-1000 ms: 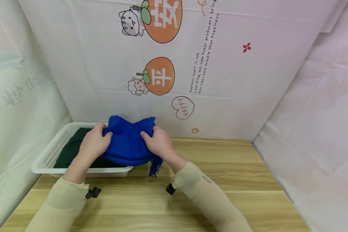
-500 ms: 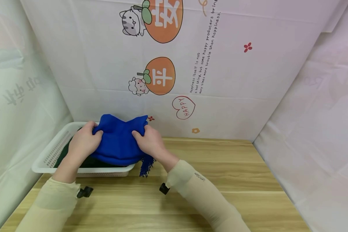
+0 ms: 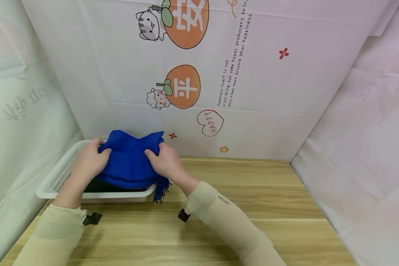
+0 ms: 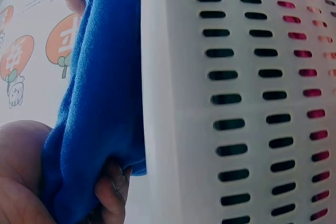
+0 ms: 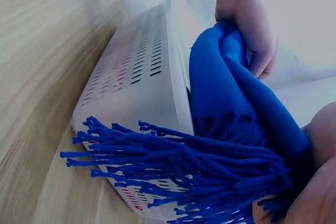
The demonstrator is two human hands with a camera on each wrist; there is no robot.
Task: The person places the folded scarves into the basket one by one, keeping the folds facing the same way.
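A folded blue scarf (image 3: 128, 162) with a fringed end is held up between both hands, over the white plastic basket (image 3: 43, 190). My left hand (image 3: 89, 160) grips its left side, thumb on the near face. On the opposite side my right hand (image 3: 166, 160) pinches the scarf in the same way. The scarf's fringe (image 5: 184, 166) hangs outside the basket's wall in the right wrist view. Beneath the scarf, dark green cloth (image 3: 101, 186) shows inside the basket; most of it is hidden. Through the holes in the left wrist view, something pinkish red (image 4: 310, 73) also shows.
The basket stands at the back left of the wooden table (image 3: 246, 207), close to the left and back walls. A printed white sheet (image 3: 252, 92) covers the back wall. A black camera mount (image 3: 92, 218) sticks out from the left wrist.
Both hands have moved left with the scarf, bringing it further over the basket. More of the dark green cloth is now covered. The grip of both hands looks unchanged.
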